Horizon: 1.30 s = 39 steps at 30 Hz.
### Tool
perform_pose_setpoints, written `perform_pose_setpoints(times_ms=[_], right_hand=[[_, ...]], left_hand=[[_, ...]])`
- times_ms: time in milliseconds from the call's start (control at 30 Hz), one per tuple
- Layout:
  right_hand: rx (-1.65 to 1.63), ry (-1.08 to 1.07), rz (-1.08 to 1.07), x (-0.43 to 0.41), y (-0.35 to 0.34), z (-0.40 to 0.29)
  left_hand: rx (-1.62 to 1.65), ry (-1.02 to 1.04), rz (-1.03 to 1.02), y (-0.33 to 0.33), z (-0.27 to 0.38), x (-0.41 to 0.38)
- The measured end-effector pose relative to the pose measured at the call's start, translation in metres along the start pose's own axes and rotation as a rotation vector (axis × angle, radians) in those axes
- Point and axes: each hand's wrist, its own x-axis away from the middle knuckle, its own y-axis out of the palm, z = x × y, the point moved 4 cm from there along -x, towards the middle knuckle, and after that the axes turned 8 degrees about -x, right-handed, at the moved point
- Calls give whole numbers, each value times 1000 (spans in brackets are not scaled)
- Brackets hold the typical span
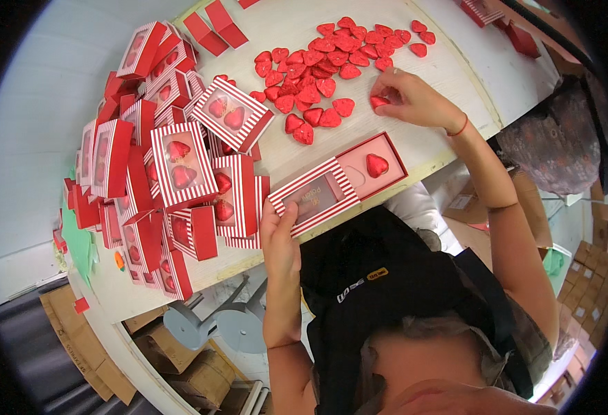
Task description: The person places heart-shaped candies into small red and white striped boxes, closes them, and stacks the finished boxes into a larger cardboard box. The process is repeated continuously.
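Note:
My left hand (281,236) grips the near left end of a red-and-white striped box sleeve (317,197) with a clear window. From the sleeve's right end a red tray with a pink insert (394,180) is slid partly out. One red foil-wrapped heart (377,165) sits in the insert, and an unfilled heart-shaped recess lies beside it. My right hand (412,99) pinches another foil-wrapped heart (379,102) between thumb and fingers, just above the tabletop. A loose pile of red foil hearts (309,72) spreads to the left of that hand.
Striped boxes with hearts inside (183,165) are heaped on the left of the table (454,78). Two red boxes (215,27) lie at the back. Cardboard boxes (200,378) and a grey-blue metal frame (241,324) are below the front edge.

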Motion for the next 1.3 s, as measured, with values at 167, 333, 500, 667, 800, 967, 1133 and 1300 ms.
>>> perform_pose_setpoints(times_ms=[167, 333, 500, 667, 800, 967, 1133, 1300], right_hand=[[-577, 93, -15, 22, -6, 0], [-638, 142, -210, 44, 11, -66], [-260, -21, -291, 36, 28, -91], [43, -264, -105, 38, 39, -77], [12, -273, -69, 48, 46, -70], [86, -241, -49, 50, 59, -77], [11, -335, 66, 55, 58, -70], [44, -277, 37, 51, 59, -76]], left_hand=[[9, -7, -22, -3, -4, 1], [16, -5, -36, -4, -5, 1], [20, -13, -32, -3, -4, -1], [91, -4, -3, 0, -4, -1], [112, -25, -16, -2, -4, -1], [86, -25, -16, -2, -2, -1], [90, -28, -18, 0, -3, 0], [76, -42, -39, -1, -3, 0]])
